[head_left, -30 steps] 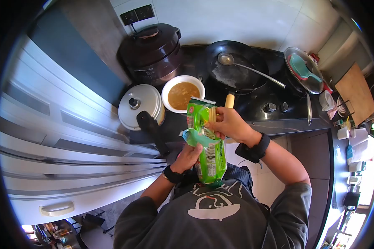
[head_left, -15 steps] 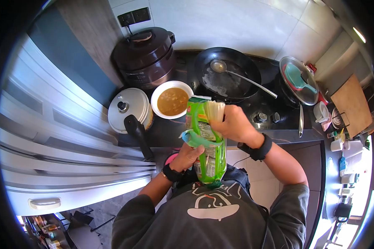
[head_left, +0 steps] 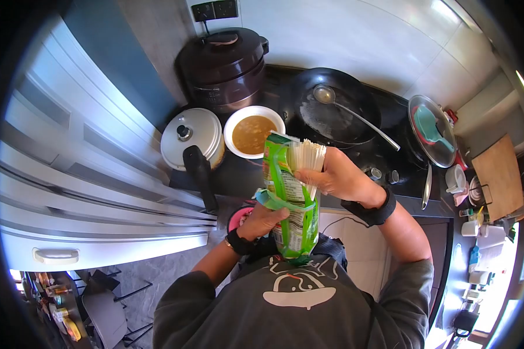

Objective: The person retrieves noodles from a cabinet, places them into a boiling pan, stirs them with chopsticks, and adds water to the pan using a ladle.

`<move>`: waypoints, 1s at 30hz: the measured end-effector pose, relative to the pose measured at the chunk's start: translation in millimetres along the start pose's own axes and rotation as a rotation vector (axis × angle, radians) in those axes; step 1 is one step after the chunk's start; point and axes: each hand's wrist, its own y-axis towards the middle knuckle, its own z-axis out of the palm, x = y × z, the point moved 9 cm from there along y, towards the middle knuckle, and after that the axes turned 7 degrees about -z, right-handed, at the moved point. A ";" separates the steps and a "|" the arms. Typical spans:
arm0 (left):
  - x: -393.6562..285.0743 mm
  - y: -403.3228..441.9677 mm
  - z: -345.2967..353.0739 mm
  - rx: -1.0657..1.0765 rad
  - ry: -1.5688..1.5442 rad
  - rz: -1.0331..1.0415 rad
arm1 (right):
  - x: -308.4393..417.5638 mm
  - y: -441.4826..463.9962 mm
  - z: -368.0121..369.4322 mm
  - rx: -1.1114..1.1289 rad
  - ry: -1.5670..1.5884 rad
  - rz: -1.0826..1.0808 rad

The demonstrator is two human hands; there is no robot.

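Note:
A green plastic packet [head_left: 291,232] of pale dried noodles stands upright against my chest. My left hand [head_left: 262,222] is closed around its lower left side, near a light green strip [head_left: 273,200] that circles the packet. At the open top, the noodles [head_left: 306,156] stick out in a slightly fanned bundle. My right hand [head_left: 344,175] pinches this bundle, thumb in front; its other fingers are mostly hidden behind. Just beyond the packet sits a white bowl [head_left: 229,139] of brown soup.
A lidded pot [head_left: 177,154] with a black handle stands left of the bowl, before a dark electric cooker [head_left: 227,78]. A wok [head_left: 355,99] holds a ladle [head_left: 364,121]. Farther right are a pan with a glass lid [head_left: 416,116], a turquoise spatula [head_left: 428,125] and a wooden board [head_left: 498,177].
The noodles stand out a little more and are more fanned at the packet's top. The view has turned slightly, so the counter items appear farther right. Both hands keep their hold.

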 end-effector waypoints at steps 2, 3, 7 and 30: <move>-2.5 -2.6 -3.3 -0.033 0.012 -0.023 | 10.6 1.1 -2.9 -0.008 0.014 0.040; -4.7 -2.4 -3.6 -0.024 0.006 0.007 | 13.5 1.3 -4.5 -0.017 0.022 0.089; -11.5 -9.1 -4.1 -0.051 0.050 -0.032 | 12.6 6.1 -4.3 0.014 -0.049 0.123; -14.1 -5.9 -28.9 -0.081 0.157 0.021 | 45.3 36.4 -27.4 -0.064 -0.102 0.075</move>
